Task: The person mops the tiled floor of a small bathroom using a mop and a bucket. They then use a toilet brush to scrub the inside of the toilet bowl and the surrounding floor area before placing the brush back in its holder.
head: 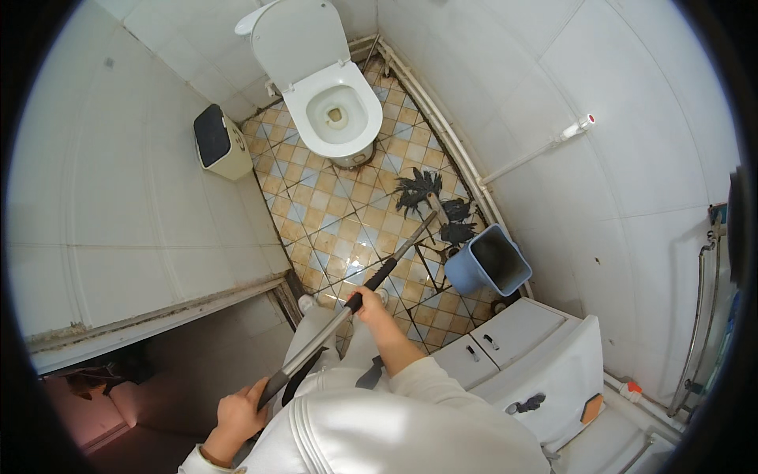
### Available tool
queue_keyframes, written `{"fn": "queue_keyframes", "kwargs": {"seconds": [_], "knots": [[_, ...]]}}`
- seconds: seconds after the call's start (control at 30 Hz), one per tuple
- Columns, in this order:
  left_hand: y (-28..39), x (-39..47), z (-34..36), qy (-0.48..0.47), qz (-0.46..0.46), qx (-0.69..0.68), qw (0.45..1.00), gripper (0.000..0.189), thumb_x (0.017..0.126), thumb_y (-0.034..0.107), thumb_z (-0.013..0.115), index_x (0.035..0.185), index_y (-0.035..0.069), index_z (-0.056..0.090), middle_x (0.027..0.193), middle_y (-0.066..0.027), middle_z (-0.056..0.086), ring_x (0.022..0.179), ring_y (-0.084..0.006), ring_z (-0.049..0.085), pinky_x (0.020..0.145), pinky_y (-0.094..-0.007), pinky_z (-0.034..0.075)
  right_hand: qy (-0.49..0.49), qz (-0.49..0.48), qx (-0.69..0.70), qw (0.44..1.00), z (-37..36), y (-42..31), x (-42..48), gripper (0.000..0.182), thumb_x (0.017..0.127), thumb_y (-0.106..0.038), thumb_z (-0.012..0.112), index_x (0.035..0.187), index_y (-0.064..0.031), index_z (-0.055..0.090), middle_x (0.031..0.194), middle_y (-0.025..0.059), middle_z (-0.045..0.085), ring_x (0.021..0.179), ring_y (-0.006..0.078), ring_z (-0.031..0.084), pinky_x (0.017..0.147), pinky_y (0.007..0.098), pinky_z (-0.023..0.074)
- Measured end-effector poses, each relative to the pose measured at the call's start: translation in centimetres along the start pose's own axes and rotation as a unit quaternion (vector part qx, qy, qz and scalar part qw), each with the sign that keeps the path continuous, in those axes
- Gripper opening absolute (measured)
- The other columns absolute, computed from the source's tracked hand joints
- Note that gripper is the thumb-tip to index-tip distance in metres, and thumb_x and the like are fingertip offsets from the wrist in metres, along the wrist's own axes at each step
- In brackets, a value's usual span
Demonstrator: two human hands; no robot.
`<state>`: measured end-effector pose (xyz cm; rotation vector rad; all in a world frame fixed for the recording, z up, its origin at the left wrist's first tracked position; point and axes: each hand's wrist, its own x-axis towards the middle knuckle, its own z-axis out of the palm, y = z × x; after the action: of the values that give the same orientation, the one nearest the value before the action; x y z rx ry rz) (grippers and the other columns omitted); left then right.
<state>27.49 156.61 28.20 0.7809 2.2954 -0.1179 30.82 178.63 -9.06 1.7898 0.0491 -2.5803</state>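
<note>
A mop [324, 332] with a metal pole and dark grips runs diagonally across the view. My left hand [238, 415] is closed around the grip at its upper end. Farther down the pole, my right hand [368, 303] holds it at the lower black foam grip. The dark, stringy mop head [421, 191] lies spread on the checkered tile floor [340, 204], right of the toilet's base and near the wall pipes. The floor shines wet in the middle.
A white toilet [339, 121] with raised lid stands ahead. A cream bin with a dark lid [230, 155] is at the left wall. Beside the mop head stands a blue plastic bin [468, 271]. A white vanity cabinet [521, 332] is at the right, a doorway at lower left.
</note>
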Motion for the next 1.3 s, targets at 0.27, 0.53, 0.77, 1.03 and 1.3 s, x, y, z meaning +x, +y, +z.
{"fn": "queue_keyframes", "kwargs": {"seconds": [0.27,0.53,0.77,1.03,1.3], "knots": [[-9.3,-4.3,6.0,0.090,0.005,0.032,0.995,0.053,0.057,0.013,0.067,0.109,0.012,0.056,0.068,-0.0088,0.056,0.052,-0.0285,0.057,0.047,-0.0385,0.046,-0.022,-0.011,-0.055,0.998,2.8,3.6,-5.2,0.009,0.079,-0.005,0.052,0.082,0.0025,0.049,0.077,0.0133,0.054,0.072,0.0254,0.056,0.067,0.0370,0.0499],[-17.5,-0.8,8.0,0.122,0.023,0.003,0.992,0.053,0.060,0.016,0.066,0.112,0.014,0.054,0.074,-0.0085,0.054,0.055,-0.0290,0.056,0.049,-0.0407,0.044,-0.066,-0.060,-0.100,0.991,9.7,3.3,-6.4,0.013,0.078,-0.004,0.055,0.086,0.0039,0.049,0.081,0.0130,0.054,0.077,0.0256,0.057,0.072,0.0367,0.0493],[-19.4,5.1,5.9,0.172,0.032,-0.030,0.984,0.055,0.061,0.020,0.066,0.114,0.014,0.053,0.073,-0.0080,0.051,0.055,-0.0279,0.055,0.049,-0.0413,0.044,-0.100,-0.117,-0.146,0.977,18.1,-1.5,-5.2,0.011,0.079,-0.005,0.054,0.085,0.0028,0.050,0.078,0.0121,0.055,0.075,0.0235,0.058,0.068,0.0347,0.0493],[-14.8,12.1,2.8,0.215,-0.004,-0.039,0.976,0.055,0.061,0.018,0.067,0.114,0.013,0.053,0.070,-0.0079,0.051,0.054,-0.0262,0.056,0.046,-0.0378,0.045,-0.104,-0.127,-0.232,0.959,25.8,-9.4,-1.4,0.010,0.081,-0.008,0.050,0.083,0.0022,0.051,0.078,0.0118,0.056,0.074,0.0225,0.056,0.068,0.0341,0.0479],[-9.6,20.1,0.4,0.274,-0.041,-0.036,0.960,0.058,0.060,0.018,0.070,0.115,0.013,0.053,0.067,-0.0052,0.049,0.048,-0.0229,0.052,0.042,-0.0330,0.043,-0.127,-0.112,-0.287,0.943,35.4,-18.0,2.4,0.009,0.081,-0.007,0.050,0.080,0.0013,0.051,0.077,0.0119,0.057,0.071,0.0232,0.056,0.066,0.0352,0.0476]]}}
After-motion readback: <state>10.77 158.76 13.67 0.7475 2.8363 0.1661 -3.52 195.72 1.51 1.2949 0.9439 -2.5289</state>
